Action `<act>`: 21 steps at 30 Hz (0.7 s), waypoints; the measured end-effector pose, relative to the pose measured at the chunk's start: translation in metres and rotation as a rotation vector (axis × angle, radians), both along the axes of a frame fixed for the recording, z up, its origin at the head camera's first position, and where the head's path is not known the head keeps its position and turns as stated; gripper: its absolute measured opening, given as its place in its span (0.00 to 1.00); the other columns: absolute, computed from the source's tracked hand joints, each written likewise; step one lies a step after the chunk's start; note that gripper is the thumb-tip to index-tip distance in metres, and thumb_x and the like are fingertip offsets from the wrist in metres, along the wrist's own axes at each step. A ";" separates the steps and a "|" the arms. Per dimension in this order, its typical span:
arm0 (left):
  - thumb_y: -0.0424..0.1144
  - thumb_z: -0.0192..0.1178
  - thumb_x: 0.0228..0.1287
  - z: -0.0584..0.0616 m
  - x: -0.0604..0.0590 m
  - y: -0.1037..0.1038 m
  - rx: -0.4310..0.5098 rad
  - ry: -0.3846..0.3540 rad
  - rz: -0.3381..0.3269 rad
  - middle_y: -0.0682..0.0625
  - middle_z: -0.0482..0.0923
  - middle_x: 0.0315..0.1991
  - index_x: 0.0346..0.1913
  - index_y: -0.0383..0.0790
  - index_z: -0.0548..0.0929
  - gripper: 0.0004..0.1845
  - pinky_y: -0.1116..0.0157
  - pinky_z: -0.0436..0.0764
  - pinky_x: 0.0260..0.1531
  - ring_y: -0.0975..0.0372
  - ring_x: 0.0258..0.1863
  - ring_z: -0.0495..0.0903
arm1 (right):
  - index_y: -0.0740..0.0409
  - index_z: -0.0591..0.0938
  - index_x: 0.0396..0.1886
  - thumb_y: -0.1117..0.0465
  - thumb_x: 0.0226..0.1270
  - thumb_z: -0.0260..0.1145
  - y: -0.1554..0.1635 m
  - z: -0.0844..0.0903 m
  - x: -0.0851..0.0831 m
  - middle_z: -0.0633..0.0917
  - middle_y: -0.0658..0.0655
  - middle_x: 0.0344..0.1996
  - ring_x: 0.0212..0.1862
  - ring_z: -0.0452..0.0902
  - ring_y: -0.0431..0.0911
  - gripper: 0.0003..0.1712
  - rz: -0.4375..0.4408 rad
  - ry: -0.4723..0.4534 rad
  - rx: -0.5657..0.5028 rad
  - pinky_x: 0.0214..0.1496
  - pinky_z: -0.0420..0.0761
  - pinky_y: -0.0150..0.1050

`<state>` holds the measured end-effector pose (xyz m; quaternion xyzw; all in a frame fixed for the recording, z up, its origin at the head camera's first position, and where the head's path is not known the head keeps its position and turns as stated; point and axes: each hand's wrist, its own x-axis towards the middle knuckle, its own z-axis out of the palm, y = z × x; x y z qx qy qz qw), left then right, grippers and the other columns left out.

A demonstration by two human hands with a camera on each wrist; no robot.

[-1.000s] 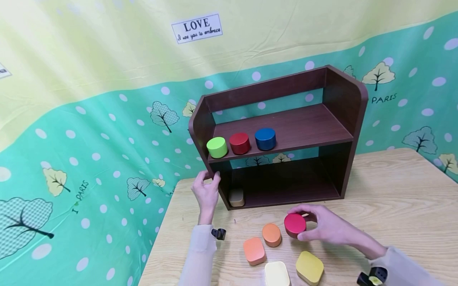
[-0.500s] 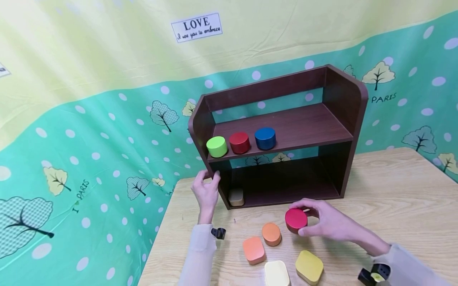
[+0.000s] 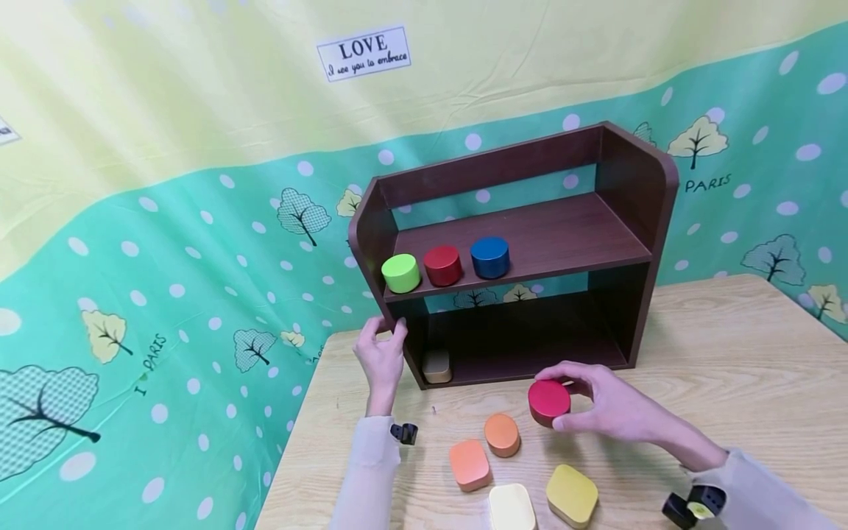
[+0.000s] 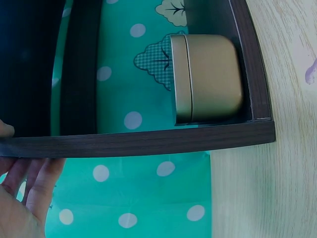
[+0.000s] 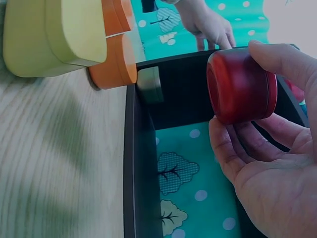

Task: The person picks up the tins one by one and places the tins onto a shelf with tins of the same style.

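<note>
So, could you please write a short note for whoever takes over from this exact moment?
Left hand: grips the left side panel of the dark shelf unit.
Right hand: holds a round red tin just above the table, in front of the lower shelf.
Done: green tin, another red tin and blue tin stand in a row on the upper shelf; a beige tin sits at the left end of the lower shelf.
Left: the held tin, plus the orange oval tin, orange square tin, cream tin and yellow tin on the table.
</note>
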<state>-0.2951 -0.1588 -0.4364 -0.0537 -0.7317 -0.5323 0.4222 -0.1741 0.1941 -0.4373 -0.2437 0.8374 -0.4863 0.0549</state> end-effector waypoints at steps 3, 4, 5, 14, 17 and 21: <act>0.21 0.70 0.61 0.002 0.002 0.002 0.003 -0.003 -0.001 0.27 0.88 0.33 0.36 0.20 0.87 0.04 0.62 0.77 0.48 0.38 0.37 0.84 | 0.46 0.84 0.66 0.53 0.61 0.83 -0.001 0.002 0.000 0.89 0.50 0.60 0.62 0.81 0.48 0.32 -0.010 -0.003 -0.005 0.62 0.82 0.33; 0.21 0.70 0.61 0.003 0.002 0.002 0.005 -0.003 -0.002 0.27 0.88 0.33 0.36 0.20 0.87 0.04 0.62 0.77 0.47 0.38 0.36 0.84 | 0.45 0.84 0.66 0.53 0.60 0.83 -0.001 0.003 0.000 0.89 0.50 0.60 0.62 0.80 0.49 0.33 -0.015 -0.006 -0.006 0.62 0.82 0.33; 0.20 0.70 0.61 0.003 0.002 0.002 0.006 -0.002 -0.003 0.27 0.87 0.33 0.36 0.20 0.87 0.04 0.60 0.78 0.47 0.38 0.36 0.84 | 0.45 0.84 0.66 0.53 0.60 0.83 -0.001 0.004 0.000 0.89 0.49 0.60 0.62 0.80 0.50 0.33 -0.018 -0.005 -0.008 0.62 0.82 0.33; 0.27 0.74 0.62 -0.004 -0.002 -0.004 0.001 -0.005 -0.014 0.33 0.90 0.34 0.36 0.24 0.89 0.07 0.58 0.78 0.48 0.45 0.37 0.86 | 0.45 0.85 0.65 0.53 0.60 0.83 0.003 0.013 0.002 0.89 0.49 0.58 0.59 0.80 0.35 0.33 -0.054 0.053 -0.015 0.61 0.83 0.32; 0.29 0.75 0.62 -0.005 -0.003 -0.006 0.002 -0.003 -0.027 0.36 0.91 0.34 0.36 0.29 0.90 0.05 0.60 0.78 0.49 0.48 0.37 0.86 | 0.45 0.85 0.65 0.53 0.59 0.84 0.006 0.017 0.001 0.89 0.49 0.57 0.57 0.80 0.35 0.33 -0.069 0.074 -0.022 0.60 0.84 0.31; 0.29 0.75 0.62 -0.005 -0.003 -0.008 -0.001 -0.005 -0.031 0.37 0.91 0.33 0.36 0.32 0.91 0.03 0.63 0.78 0.48 0.49 0.37 0.86 | 0.48 0.85 0.65 0.56 0.59 0.84 0.008 0.019 0.000 0.88 0.51 0.57 0.56 0.80 0.35 0.33 -0.064 0.101 -0.042 0.59 0.84 0.30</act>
